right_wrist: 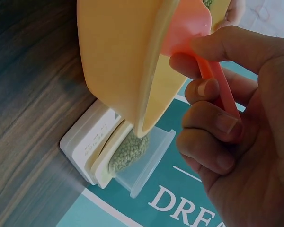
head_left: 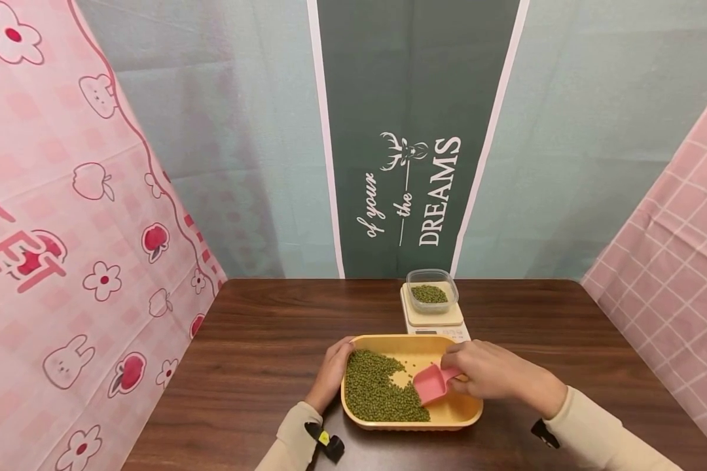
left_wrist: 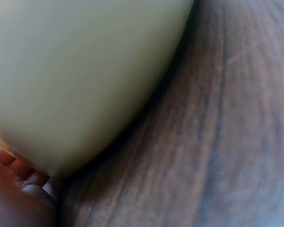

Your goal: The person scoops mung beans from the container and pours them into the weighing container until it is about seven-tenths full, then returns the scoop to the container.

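Observation:
A yellow tray (head_left: 448, 418) stands on the table, with green mung beans (head_left: 380, 386) heaped mostly in its left half. My left hand (head_left: 334, 366) holds the tray's left side near the far corner; in the left wrist view its fingers (left_wrist: 23, 172) are partly hidden by the tray wall. In the right half, my right hand (head_left: 489, 369) grips a pink scoop (head_left: 430, 384) by its handle. The scoop's front edge is down at the beans, and its bowl looks bare. In the right wrist view, curled fingers wrap the scoop handle (right_wrist: 220, 87).
Behind the tray is a white kitchen scale (head_left: 436, 318), bearing a clear plastic container (head_left: 450, 288) with some mung beans (head_left: 429, 294) inside. The brown wooden table (head_left: 259, 353) ends at hanging cloths at the back and sides.

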Available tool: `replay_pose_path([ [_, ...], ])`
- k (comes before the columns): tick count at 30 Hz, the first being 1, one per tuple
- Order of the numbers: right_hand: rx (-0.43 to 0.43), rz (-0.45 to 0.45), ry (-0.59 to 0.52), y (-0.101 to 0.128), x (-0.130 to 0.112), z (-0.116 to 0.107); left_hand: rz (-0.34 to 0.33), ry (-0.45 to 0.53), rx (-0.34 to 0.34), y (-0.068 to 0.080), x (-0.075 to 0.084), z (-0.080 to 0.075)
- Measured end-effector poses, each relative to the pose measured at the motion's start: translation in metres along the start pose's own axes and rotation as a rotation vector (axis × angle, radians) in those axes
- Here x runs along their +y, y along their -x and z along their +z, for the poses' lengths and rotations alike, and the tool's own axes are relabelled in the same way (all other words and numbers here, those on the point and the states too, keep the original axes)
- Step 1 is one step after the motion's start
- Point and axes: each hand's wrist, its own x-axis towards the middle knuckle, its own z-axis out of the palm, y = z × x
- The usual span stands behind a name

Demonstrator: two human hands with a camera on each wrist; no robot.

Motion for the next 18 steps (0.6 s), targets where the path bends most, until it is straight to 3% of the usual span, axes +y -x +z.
replay_pose_path([
  [18,-0.017,-0.017,0.003,-0.0105,-0.0096,0.0061,0.026,-0.014,-0.002,0.0001,-0.0011,0.0001],
])
